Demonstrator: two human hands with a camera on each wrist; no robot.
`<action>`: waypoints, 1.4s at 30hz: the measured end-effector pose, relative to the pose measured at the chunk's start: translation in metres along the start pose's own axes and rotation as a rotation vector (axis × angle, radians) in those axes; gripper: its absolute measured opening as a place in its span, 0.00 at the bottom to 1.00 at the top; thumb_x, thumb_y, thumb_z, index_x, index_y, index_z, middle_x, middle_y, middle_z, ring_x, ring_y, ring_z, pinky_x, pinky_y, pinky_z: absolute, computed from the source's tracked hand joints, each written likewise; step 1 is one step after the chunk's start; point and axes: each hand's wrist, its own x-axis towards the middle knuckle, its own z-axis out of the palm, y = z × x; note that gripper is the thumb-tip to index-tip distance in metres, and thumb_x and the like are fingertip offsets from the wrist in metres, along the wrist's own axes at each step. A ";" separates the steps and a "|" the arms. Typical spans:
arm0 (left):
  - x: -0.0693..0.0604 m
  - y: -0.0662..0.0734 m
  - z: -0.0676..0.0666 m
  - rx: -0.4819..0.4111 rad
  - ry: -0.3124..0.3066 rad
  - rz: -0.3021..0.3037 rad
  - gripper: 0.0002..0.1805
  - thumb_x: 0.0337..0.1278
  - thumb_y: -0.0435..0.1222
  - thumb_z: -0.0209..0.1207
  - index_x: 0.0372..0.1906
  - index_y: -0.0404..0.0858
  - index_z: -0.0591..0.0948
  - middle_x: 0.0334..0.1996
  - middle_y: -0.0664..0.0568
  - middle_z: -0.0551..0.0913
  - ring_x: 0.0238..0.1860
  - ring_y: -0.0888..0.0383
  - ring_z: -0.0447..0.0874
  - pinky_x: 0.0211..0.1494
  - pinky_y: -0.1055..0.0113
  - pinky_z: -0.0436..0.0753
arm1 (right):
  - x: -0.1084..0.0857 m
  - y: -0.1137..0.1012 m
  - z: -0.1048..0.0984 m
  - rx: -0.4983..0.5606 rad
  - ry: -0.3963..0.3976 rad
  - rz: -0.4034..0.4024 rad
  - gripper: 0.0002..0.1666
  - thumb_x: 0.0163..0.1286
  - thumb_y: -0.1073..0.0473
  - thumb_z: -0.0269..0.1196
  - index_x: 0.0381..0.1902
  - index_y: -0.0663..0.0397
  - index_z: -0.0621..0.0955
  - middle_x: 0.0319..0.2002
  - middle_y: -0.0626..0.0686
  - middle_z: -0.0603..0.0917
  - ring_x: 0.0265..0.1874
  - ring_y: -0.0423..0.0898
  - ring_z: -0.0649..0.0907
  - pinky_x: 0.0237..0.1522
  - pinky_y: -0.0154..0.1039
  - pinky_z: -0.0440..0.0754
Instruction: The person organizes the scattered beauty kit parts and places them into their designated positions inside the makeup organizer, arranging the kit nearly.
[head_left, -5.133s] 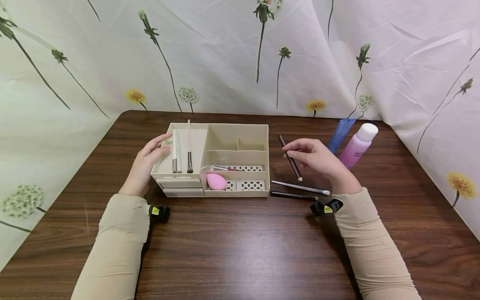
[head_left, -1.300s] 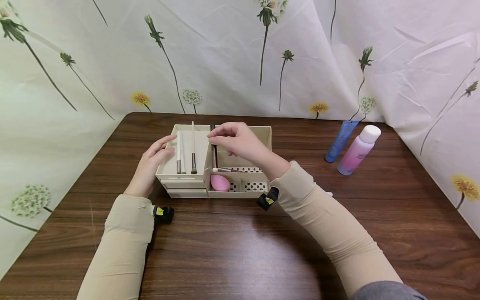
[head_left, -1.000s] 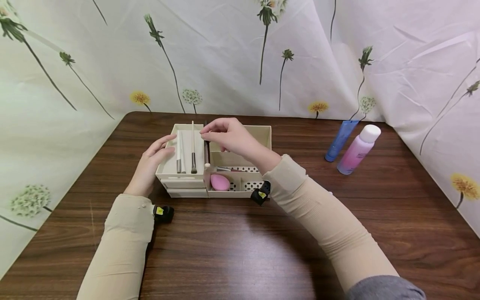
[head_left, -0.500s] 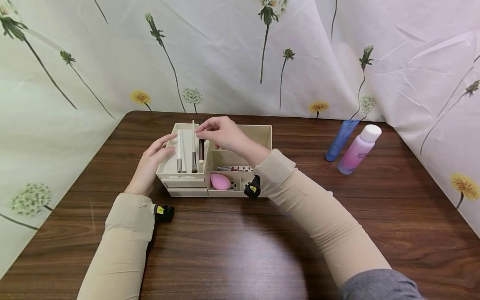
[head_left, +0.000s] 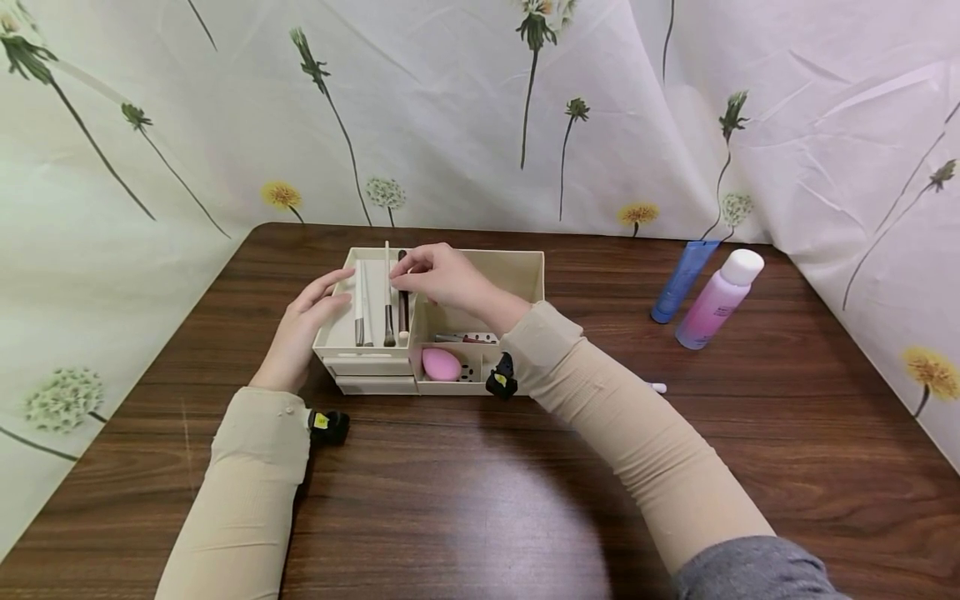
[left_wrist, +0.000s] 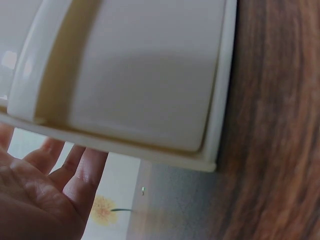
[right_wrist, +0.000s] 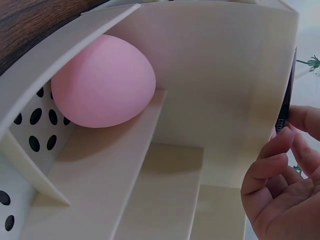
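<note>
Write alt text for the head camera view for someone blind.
A right hand pinches a dark brush in the left section of a cream organizer, beside three pale brushes, while the left hand is at the organizer's left side. A pink sponge sits in a front compartment; a blue tube and pink bottle are to the right on the table.

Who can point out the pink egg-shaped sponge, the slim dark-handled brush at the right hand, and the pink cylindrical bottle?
Pink egg-shaped sponge (right_wrist: 103,82), right wrist view: rounded side.
Slim dark-handled brush (head_left: 403,312), head view: handle.
Pink cylindrical bottle (head_left: 708,308), head view: body.
</note>
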 end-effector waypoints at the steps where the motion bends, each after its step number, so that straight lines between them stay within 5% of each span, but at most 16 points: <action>1: 0.000 0.000 0.000 0.001 0.000 0.000 0.26 0.70 0.48 0.53 0.71 0.56 0.70 0.78 0.52 0.56 0.76 0.55 0.50 0.78 0.51 0.51 | 0.000 0.001 0.000 0.003 -0.002 -0.005 0.10 0.69 0.58 0.65 0.45 0.55 0.86 0.28 0.46 0.79 0.21 0.45 0.74 0.23 0.30 0.72; 11: 0.001 -0.002 -0.001 0.008 0.006 0.012 0.26 0.70 0.48 0.54 0.71 0.55 0.71 0.78 0.51 0.55 0.78 0.54 0.48 0.79 0.50 0.48 | -0.001 0.003 0.000 0.041 -0.031 -0.016 0.10 0.69 0.59 0.64 0.45 0.56 0.85 0.29 0.48 0.78 0.25 0.48 0.76 0.27 0.38 0.76; 28: 0.002 -0.003 -0.001 0.022 0.006 0.015 0.27 0.71 0.48 0.53 0.72 0.53 0.69 0.79 0.51 0.55 0.78 0.54 0.47 0.79 0.50 0.48 | -0.017 -0.001 -0.010 0.135 -0.010 -0.013 0.10 0.69 0.57 0.65 0.46 0.53 0.84 0.36 0.51 0.83 0.18 0.43 0.73 0.21 0.33 0.71; 42: 0.001 -0.003 -0.002 0.027 0.003 0.031 0.27 0.71 0.47 0.53 0.72 0.53 0.70 0.79 0.51 0.54 0.79 0.53 0.45 0.79 0.49 0.46 | -0.042 -0.003 -0.018 0.286 0.000 -0.052 0.12 0.69 0.60 0.65 0.48 0.60 0.83 0.31 0.51 0.82 0.18 0.41 0.71 0.22 0.32 0.67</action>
